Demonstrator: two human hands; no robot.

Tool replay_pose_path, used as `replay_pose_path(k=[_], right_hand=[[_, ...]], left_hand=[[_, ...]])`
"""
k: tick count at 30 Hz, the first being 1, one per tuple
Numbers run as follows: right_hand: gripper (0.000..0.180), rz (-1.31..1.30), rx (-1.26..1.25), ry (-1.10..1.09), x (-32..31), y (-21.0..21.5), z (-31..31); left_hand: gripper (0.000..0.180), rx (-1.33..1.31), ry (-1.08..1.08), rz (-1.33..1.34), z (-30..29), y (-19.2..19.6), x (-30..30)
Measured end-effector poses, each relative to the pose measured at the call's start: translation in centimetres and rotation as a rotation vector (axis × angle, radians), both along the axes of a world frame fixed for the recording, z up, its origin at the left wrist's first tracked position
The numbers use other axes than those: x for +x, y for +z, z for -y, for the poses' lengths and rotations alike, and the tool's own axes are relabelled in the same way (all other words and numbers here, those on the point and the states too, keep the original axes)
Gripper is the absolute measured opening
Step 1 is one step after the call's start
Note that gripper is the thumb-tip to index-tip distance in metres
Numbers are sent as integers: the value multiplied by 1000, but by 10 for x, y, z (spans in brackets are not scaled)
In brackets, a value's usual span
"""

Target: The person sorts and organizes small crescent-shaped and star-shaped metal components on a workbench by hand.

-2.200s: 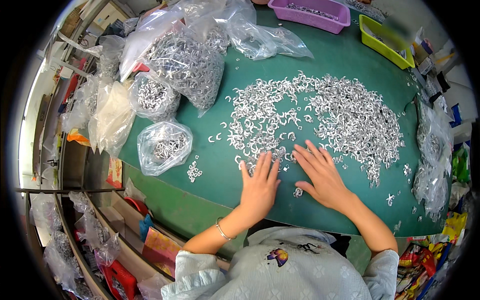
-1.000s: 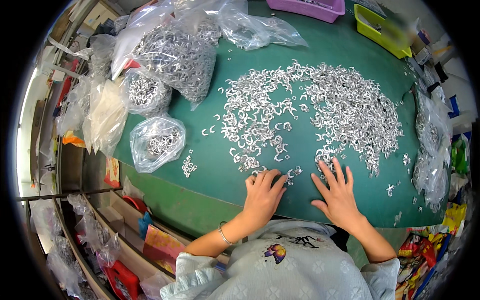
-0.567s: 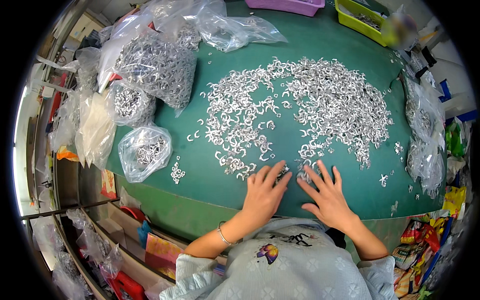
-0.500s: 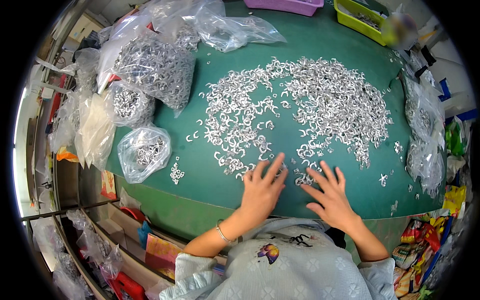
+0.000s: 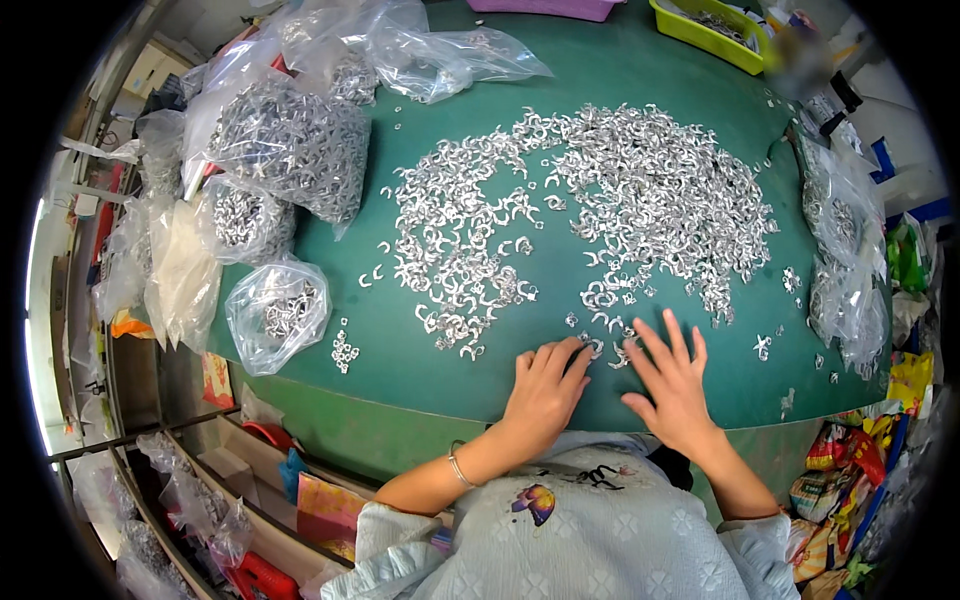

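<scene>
Many small silvery crescent-shaped metal pieces point(image 5: 665, 190) lie in a broad heap on the green table, right of the middle. A looser spread of the same pieces point(image 5: 445, 230) lies to the left, joined to the heap at the far end. My left hand point(image 5: 545, 390) rests near the table's front edge, fingers bent and drawn together; what is under its fingertips is hidden. A few stray pieces point(image 5: 594, 347) lie just by them. My right hand point(image 5: 672, 385) is open, fingers spread, its fingertips by the near tip of the heap.
Clear plastic bags of metal pieces point(image 5: 290, 140) crowd the table's left side; a smaller open bag point(image 5: 280, 315) sits nearer. Small square pieces point(image 5: 344, 350) lie beside it. More bags point(image 5: 845, 260) line the right edge. A yellow-green tray point(image 5: 710, 38) and a purple tray point(image 5: 550, 8) stand at the back.
My left hand has moved right and nearer the edge, its fingers going from spread to drawn together. My right hand stays spread, shifted slightly. The whole view has shifted a little.
</scene>
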State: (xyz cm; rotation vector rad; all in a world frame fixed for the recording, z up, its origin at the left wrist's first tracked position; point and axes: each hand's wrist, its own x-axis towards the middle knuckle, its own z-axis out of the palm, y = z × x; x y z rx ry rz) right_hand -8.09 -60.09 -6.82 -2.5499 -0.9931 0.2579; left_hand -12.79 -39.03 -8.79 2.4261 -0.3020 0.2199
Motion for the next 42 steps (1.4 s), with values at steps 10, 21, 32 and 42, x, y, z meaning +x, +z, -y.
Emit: replay_pose_path(k=[10, 21, 32, 42], right_hand=[[78, -24, -121, 35, -8, 3, -3], [72, -44, -83, -3, -19, 6, 0], [60, 37, -65, -130, 3, 6, -7], [59, 122, -21, -78, 26, -1, -26]], left_hand=[[50, 66, -11, 5, -10, 2, 3], [34, 86, 163, -19, -29, 2, 20], [45, -52, -110, -5, 10, 0, -2], [47, -28, -107, 2, 9, -2, 16]])
